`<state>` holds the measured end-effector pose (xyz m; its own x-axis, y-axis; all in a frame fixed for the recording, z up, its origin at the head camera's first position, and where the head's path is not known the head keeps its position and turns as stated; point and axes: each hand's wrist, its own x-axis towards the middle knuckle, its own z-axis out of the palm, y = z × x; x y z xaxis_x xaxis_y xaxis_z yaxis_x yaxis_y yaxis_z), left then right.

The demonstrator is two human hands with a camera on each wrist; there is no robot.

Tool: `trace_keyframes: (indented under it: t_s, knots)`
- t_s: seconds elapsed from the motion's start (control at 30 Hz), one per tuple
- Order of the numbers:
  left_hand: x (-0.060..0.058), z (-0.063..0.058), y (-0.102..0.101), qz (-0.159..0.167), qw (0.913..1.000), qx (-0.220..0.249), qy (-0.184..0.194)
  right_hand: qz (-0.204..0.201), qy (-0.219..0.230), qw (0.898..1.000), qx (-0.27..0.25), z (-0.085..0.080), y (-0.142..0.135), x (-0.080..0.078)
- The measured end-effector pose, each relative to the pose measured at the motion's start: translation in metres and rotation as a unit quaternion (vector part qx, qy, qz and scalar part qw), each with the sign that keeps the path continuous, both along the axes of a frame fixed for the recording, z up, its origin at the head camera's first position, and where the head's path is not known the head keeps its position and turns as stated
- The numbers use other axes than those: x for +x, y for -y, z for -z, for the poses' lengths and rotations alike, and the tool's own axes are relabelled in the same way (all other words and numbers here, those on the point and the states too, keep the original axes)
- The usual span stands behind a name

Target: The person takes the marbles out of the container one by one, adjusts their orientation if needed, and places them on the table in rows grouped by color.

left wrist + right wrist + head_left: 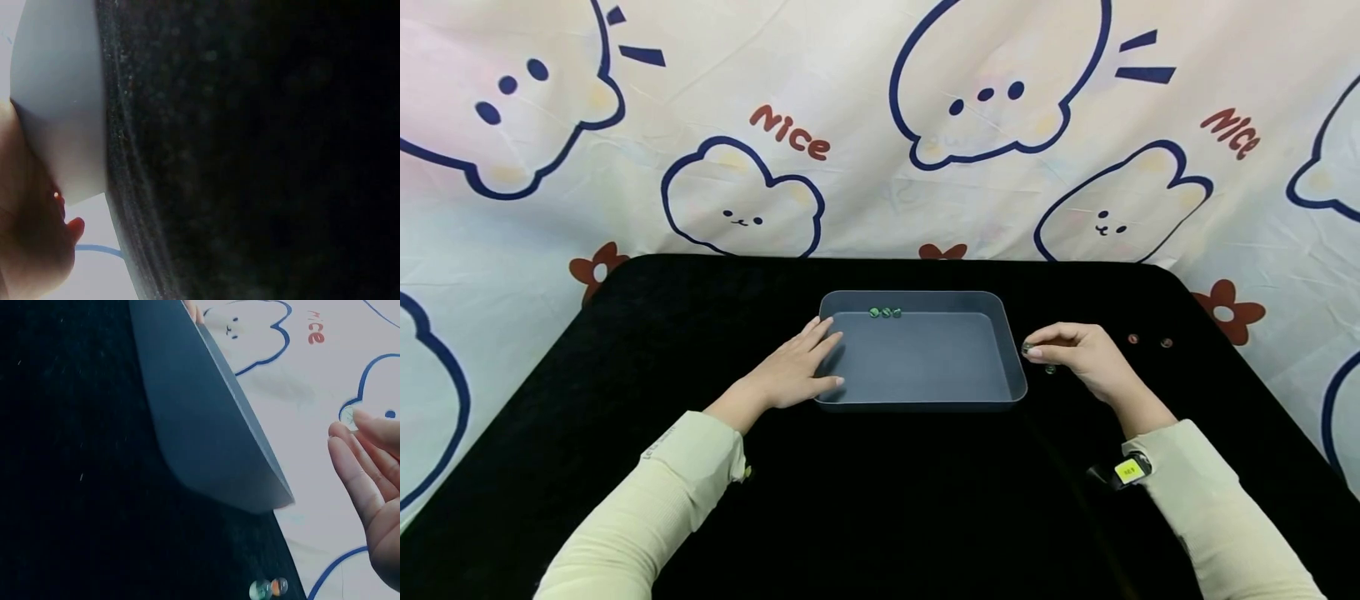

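A dark grey rectangular tray [921, 358] sits on the black tabletop. Three green marbles [886, 312] lie in a row along its far wall. Spread, fairly straight fingers of my left hand [793, 367] rest over the tray's left rim; in the left wrist view that hand shows beside the tray's outer wall [62, 106]. Just right of the tray, my right hand [1078, 354] pinches a clear, greenish marble [349, 417] between thumb and fingertips. Below those fingers, another green marble [1050, 369] lies on the cloth.
Two reddish marbles [1133, 339] lie apart on the black cloth [880, 500] at the right. Behind the table hangs a pale printed curtain [865, 200], close to its far edge. A dark band with a yellow-faced device [1129, 472] is at the right wrist.
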<state>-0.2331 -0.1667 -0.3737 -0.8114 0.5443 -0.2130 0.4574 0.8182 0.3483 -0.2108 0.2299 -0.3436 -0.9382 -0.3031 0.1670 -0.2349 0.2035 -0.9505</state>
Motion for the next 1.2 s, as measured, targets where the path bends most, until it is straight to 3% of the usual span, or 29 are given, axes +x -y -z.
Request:
trace_keyframes:
  t_s: [0.3,0.77,0.97,1.2]
  knots:
    - [0.000,-0.001,0.000,-0.001,1.0000,-0.008,-0.003,0.011,0.002,0.999,-0.044,0.018,-0.030,0.004]
    - [0.001,-0.002,-0.001,-0.002,1.0000,-0.008,-0.003,0.026,0.028,0.996,-0.081,0.030,-0.062,0.007]
    - [0.001,-0.002,0.000,0.002,1.0000,-0.001,-0.003,0.039,0.056,0.995,-0.076,0.029,-0.070,0.005]
    - [0.000,-0.001,0.000,0.000,1.0000,0.002,0.002,0.050,0.082,0.995,-0.029,0.033,-0.081,-0.001]
